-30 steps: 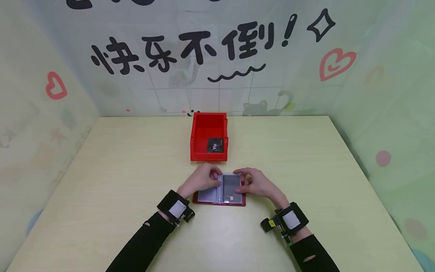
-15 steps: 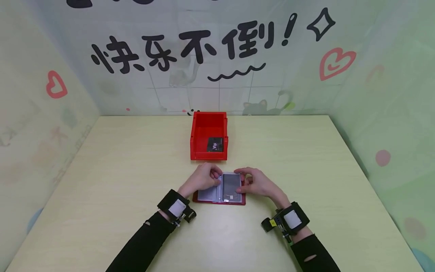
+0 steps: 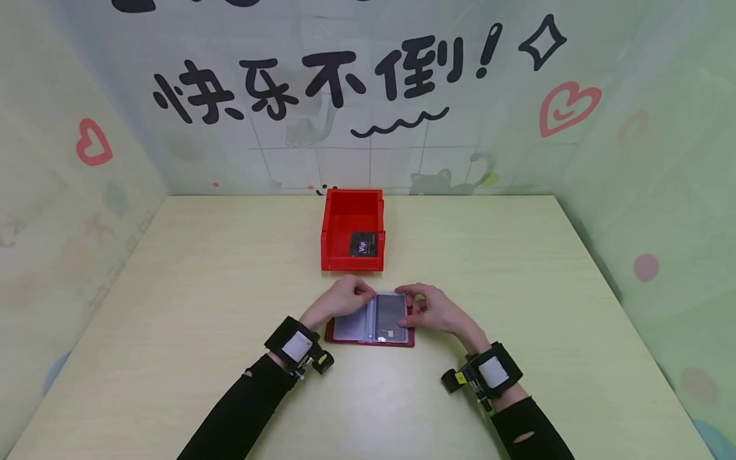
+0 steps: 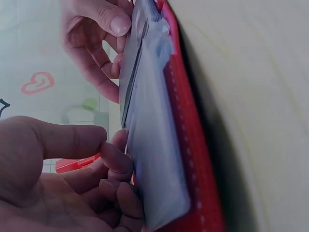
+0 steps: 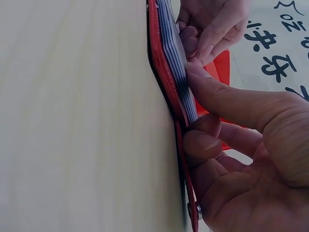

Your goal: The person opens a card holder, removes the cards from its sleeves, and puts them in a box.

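Observation:
An open card holder [image 3: 348, 327] with a red cover and clear plastic sleeves lies on the table. A grey card [image 3: 391, 317] sits in the right-hand sleeve. My left hand [image 3: 345, 296] is at the top of the sleeves by the spine, thumb and index fingertips together at the sleeve's upper corner; its other fingers are curled. My right hand [image 3: 431, 308] grips the right side of the holder, thumb on the sleeve's face and fingers behind the page edges. The stack of sleeves [image 5: 176, 58] shows edge-on in the right wrist view, above the red cover.
Just beyond the holder stands a red bin [image 3: 352, 214], with a black "Vip" card [image 3: 363, 243] lying inside at its near right. The pale wooden table [image 3: 230, 255] meets printed wall panels at the back and both sides.
My left thumb has moved up from the sleeve's face to its top edge, uncovering more of the left sleeve. The right hand and the holder stay nearly still.

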`<state>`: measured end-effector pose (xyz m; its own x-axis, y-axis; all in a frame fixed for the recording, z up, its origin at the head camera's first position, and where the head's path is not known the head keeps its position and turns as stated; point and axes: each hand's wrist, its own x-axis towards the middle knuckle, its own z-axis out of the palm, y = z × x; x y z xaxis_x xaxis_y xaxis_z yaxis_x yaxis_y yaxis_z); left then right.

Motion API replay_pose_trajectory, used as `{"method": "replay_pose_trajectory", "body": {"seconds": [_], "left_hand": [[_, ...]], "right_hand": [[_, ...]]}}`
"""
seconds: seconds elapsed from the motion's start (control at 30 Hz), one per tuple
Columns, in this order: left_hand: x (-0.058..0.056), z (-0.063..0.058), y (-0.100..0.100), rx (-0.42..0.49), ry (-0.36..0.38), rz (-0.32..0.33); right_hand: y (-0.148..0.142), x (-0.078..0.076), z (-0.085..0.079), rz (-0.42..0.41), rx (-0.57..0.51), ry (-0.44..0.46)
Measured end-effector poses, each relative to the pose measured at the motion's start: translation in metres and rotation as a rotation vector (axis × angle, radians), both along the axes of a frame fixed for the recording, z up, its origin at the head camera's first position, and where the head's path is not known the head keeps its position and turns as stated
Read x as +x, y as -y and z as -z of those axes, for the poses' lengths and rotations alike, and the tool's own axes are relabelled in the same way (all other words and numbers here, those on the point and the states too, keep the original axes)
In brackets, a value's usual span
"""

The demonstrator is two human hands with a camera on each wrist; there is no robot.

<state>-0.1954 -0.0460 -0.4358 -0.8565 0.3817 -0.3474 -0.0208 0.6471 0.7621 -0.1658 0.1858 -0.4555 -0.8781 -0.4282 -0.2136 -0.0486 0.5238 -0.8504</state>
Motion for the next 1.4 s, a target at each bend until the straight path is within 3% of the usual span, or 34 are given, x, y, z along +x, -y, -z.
{"method": "replay_pose_trajectory", "body": {"seconds": [0.23, 0.57, 0.77, 1.13, 1.4], "left_hand": [[-0.0008, -0.0014, 0.0002, 0.010, 0.035, 0.013], [0.0008, -0.0052, -0.0021, -0.101, 0.042, 0.122], [0.0025, -0.0054, -0.0038, -0.103, 0.016, 0.189], [0.0029, 0.0000, -0.0051, -0.105, 0.028, 0.136], [0.0000, -0.0015, 0.0037, -0.107, 0.031, 0.168]], "right_hand": [[0.0021, 0.0009, -0.0009, 0.016, 0.028, -0.007], [0.0052, 0.0024, -0.0023, 0.040, 0.057, -0.007], [0.0045, 0.0022, -0.0022, 0.031, 0.082, -0.026], [0.0060, -0.0001, -0.0045, -0.012, 0.179, -0.126], [0.0060, -0.0011, -0.0037, -0.001, 0.189, -0.096]]}}
